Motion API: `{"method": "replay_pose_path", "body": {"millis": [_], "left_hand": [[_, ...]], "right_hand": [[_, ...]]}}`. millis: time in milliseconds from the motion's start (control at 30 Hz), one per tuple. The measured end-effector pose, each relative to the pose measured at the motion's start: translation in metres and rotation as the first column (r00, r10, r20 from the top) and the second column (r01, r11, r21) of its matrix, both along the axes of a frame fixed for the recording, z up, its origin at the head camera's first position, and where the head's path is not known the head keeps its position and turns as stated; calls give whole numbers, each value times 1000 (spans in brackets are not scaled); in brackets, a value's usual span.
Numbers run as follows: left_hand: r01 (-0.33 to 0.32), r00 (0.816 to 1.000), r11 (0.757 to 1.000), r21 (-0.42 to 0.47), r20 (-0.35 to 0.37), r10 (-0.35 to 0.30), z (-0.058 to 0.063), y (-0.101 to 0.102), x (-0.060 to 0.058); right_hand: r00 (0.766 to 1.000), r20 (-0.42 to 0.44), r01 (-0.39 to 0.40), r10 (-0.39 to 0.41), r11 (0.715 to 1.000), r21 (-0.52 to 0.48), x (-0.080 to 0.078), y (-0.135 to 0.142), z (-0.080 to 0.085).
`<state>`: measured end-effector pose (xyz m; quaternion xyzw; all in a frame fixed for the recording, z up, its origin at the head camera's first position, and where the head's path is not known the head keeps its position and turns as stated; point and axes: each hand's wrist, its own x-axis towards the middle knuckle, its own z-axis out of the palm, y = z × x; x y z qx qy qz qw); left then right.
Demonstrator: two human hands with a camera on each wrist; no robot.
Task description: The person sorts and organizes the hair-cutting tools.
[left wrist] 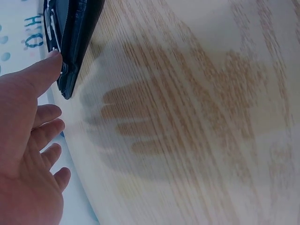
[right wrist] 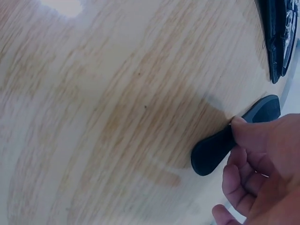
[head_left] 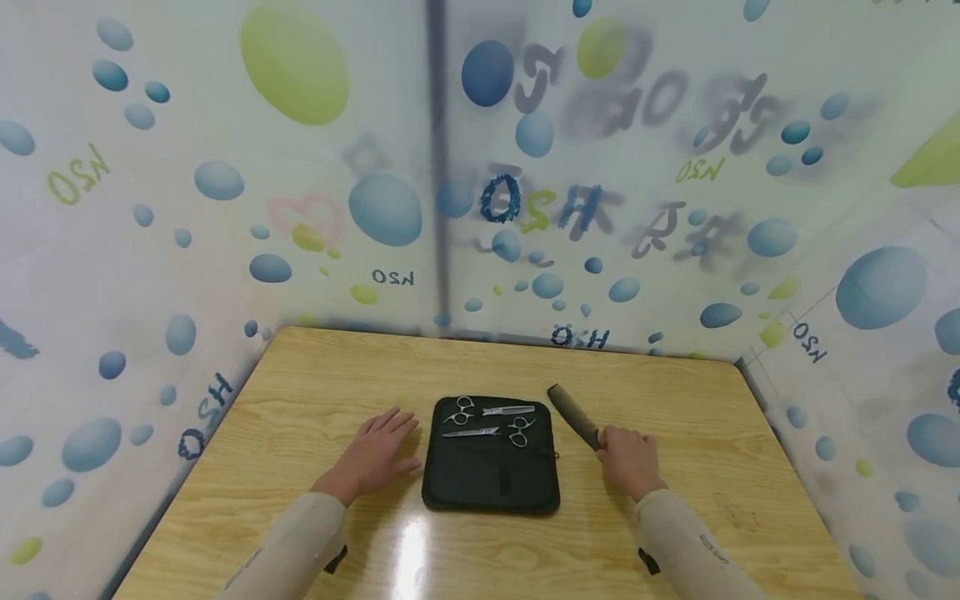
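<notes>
A black zip case (head_left: 491,475) lies open on the table. Inside it are two pairs of silver hairdressing scissors: thinning scissors (head_left: 510,410) with finger loops to the left, and below them plain scissors (head_left: 471,432) with loops to the right. My left hand (head_left: 378,454) is at the case's left side, fingers extended, holding nothing; in the left wrist view its thumb (left wrist: 40,75) is by the case edge, and I cannot tell whether they touch. Right of the case, my right hand (head_left: 628,460) pinches the handle of a dark comb (head_left: 573,414), whose toothed end points away to the upper left.
The wooden table (head_left: 337,367) has rounded corners and a bright light reflection near the front. White walls (head_left: 660,167) printed with blue and green ovals stand behind it and at both sides.
</notes>
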<state>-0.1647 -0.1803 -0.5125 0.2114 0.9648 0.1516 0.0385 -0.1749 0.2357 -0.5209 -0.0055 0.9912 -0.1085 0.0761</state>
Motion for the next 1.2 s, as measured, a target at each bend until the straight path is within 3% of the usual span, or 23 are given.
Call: {"method": "replay_pose_path", "body": {"millis": [500,600,833,1200], "left_hand": [[23,1000,1000,22,-17,-23,4,3,3],[33,999,999,29,-40,-32,4,4,3],[43,994,998,36,-103,-39,5,8,3],[85,968,994,67,-240,-67,8,16,0]], "right_hand": [[1000,1,8,-8,999,-43,0,5,1],[1000,1,16,-16,999,-48,0,6,3],[995,-103,6,-11,999,-54,-1,3,12],[990,-137,-33,22,996,-79,-3,-18,28]]}}
